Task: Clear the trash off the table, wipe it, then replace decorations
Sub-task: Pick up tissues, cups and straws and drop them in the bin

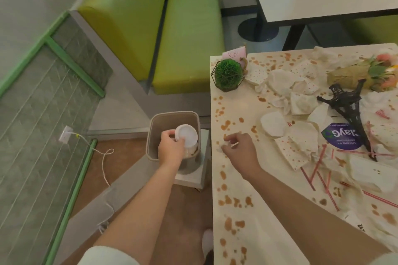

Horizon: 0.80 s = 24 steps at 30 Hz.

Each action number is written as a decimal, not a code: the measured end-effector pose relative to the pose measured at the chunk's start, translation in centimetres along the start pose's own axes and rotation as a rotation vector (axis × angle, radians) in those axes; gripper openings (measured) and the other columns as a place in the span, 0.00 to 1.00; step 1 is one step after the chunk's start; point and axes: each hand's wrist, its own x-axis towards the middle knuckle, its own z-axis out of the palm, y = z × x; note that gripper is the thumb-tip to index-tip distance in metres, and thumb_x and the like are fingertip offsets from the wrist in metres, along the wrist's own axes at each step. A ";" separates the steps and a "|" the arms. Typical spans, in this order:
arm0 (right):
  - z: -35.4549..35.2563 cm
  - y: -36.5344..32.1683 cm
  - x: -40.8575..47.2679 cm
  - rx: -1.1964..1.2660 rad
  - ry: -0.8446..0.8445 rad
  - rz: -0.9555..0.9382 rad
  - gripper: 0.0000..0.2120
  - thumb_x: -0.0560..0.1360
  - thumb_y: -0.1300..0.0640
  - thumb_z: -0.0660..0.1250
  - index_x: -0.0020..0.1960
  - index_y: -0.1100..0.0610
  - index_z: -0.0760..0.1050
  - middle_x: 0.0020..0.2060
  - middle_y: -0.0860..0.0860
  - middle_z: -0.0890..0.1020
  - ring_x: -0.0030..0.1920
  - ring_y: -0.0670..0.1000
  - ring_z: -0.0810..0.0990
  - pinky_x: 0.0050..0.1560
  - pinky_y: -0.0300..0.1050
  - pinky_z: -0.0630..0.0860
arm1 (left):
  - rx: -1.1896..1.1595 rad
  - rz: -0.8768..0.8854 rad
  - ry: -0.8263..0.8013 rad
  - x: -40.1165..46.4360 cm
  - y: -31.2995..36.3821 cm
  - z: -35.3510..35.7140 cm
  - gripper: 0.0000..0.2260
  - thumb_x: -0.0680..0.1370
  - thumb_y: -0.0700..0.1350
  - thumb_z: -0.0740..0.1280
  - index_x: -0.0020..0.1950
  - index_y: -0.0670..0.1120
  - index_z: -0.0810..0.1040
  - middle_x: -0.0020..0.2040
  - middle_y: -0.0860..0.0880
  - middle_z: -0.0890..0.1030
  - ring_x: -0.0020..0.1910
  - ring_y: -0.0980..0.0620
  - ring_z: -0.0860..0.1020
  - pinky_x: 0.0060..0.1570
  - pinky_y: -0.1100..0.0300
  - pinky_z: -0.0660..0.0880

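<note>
Meanwhile, left hand (pixel 171 148) grips a round white cup (pixel 186 137) over the bin (pixel 154 135); right hand (pixel 240 146) pinches a crumpled scrap (pixel 226 143).

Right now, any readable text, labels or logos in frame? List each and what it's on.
"layG", seen upside down with its start hidden behind the black Eiffel Tower model: on the purple round sticker.
Smaller lines on that same sticker: too blurred to read.
Black print at the table edge, lower right: cut off, unreadable.
Pink card behind the caged green plant ball: faint mark, unreadable.

Soft even light, wide-angle edge bending
</note>
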 end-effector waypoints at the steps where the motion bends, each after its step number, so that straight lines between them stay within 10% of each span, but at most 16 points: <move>1: 0.6 -0.5 0.2 0.003 -0.007 -0.015 0.07 0.73 0.60 0.70 0.51 0.54 0.77 0.48 0.49 0.72 0.44 0.45 0.74 0.38 0.29 0.69 | 0.000 -0.002 0.003 0.7 -0.2 -0.5 0.12 0.77 0.45 0.68 0.58 0.50 0.72 0.50 0.50 0.80 0.47 0.47 0.80 0.41 0.56 0.74; 6: 4.5 -3.4 1.3 -0.008 -0.027 -0.078 0.07 0.73 0.60 0.69 0.50 0.52 0.76 0.45 0.49 0.73 0.43 0.45 0.73 0.42 0.35 0.69 | 0.025 -0.069 -0.092 3.7 -1.1 -2.7 0.20 0.77 0.50 0.69 0.68 0.48 0.71 0.58 0.50 0.79 0.45 0.52 0.80 0.50 0.53 0.80; 9: 6.8 -4.8 1.7 -0.023 -0.041 -0.124 0.08 0.74 0.60 0.69 0.51 0.51 0.75 0.46 0.48 0.73 0.42 0.43 0.73 0.39 0.29 0.67 | 0.141 -0.043 -0.134 4.3 -1.9 -3.6 0.24 0.80 0.51 0.66 0.74 0.46 0.68 0.70 0.48 0.73 0.63 0.49 0.75 0.54 0.61 0.68; 16: 11.4 -6.2 2.4 -0.055 -0.042 -0.117 0.12 0.76 0.60 0.68 0.59 0.53 0.75 0.51 0.49 0.74 0.47 0.45 0.75 0.50 0.33 0.73 | 0.094 0.013 -0.132 4.5 -3.3 -4.7 0.11 0.81 0.49 0.63 0.61 0.48 0.77 0.53 0.54 0.78 0.48 0.57 0.73 0.42 0.64 0.68; 21: 11.6 -5.1 2.2 -0.195 -0.235 0.034 0.29 0.76 0.58 0.69 0.75 0.57 0.65 0.68 0.55 0.73 0.66 0.53 0.74 0.64 0.44 0.69 | 0.118 0.054 -0.175 4.5 -3.2 -4.5 0.10 0.80 0.49 0.64 0.60 0.49 0.78 0.54 0.52 0.80 0.52 0.54 0.76 0.52 0.60 0.72; 24: 10.0 -4.4 1.7 -0.147 -0.136 0.062 0.20 0.77 0.59 0.67 0.69 0.57 0.72 0.59 0.53 0.78 0.56 0.49 0.77 0.52 0.39 0.72 | 0.148 0.071 -0.221 4.2 -2.8 -3.9 0.08 0.80 0.51 0.63 0.56 0.52 0.78 0.52 0.54 0.81 0.51 0.51 0.79 0.54 0.54 0.76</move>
